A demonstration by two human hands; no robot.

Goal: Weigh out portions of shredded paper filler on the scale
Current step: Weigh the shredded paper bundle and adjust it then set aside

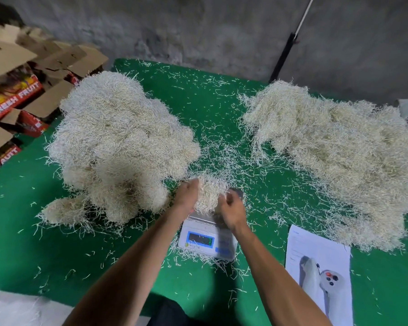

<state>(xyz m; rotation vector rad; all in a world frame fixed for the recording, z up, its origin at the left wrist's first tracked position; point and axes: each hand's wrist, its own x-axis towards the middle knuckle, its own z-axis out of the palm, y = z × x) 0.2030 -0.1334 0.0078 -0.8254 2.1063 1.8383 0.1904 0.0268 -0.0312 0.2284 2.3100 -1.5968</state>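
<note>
Both hands cup a small portion on the scale: left hand flat against it, right hand pinching strands. Two big heaps flank it on the worktop; much probably remains unweighed.

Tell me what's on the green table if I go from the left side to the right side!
Cardboard fruit boxes → big paper shred pile → scale holding a small portion → printed sheet → second big pile.
</note>
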